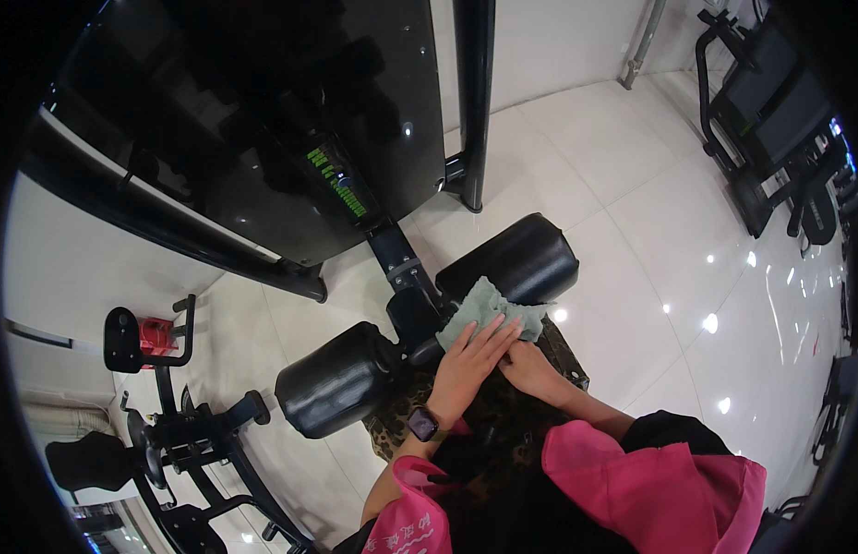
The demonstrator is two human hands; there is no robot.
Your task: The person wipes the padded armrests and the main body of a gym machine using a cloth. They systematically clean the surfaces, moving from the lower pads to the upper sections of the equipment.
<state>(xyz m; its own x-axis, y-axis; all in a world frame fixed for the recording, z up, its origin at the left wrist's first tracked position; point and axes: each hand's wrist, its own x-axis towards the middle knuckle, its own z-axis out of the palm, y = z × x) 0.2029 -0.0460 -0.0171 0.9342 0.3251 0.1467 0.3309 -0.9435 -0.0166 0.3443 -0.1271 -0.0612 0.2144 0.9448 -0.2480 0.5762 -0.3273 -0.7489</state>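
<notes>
A grey-green cloth (491, 315) lies bunched against the near side of the right black padded roller (515, 260) of a gym machine. My left hand (474, 360), with a smartwatch on its wrist, rests on the cloth with extended fingers. Beside it, my right hand (522, 363) has curled fingers at the cloth's lower edge, pinching it. The left padded roller (339, 381) stands apart from both hands. Between the rollers, a black metal post (404, 266) with bolts joins them to the machine. The roller's end nearest the post is partly hidden by the cloth.
A large glossy black panel (262, 138) rises ahead, with a dark upright tube (474, 104) beside it. Another exercise machine (193, 429) stands at the left, and more equipment (768, 124) at the upper right. Pale tiled floor (609, 277) lies around the rollers.
</notes>
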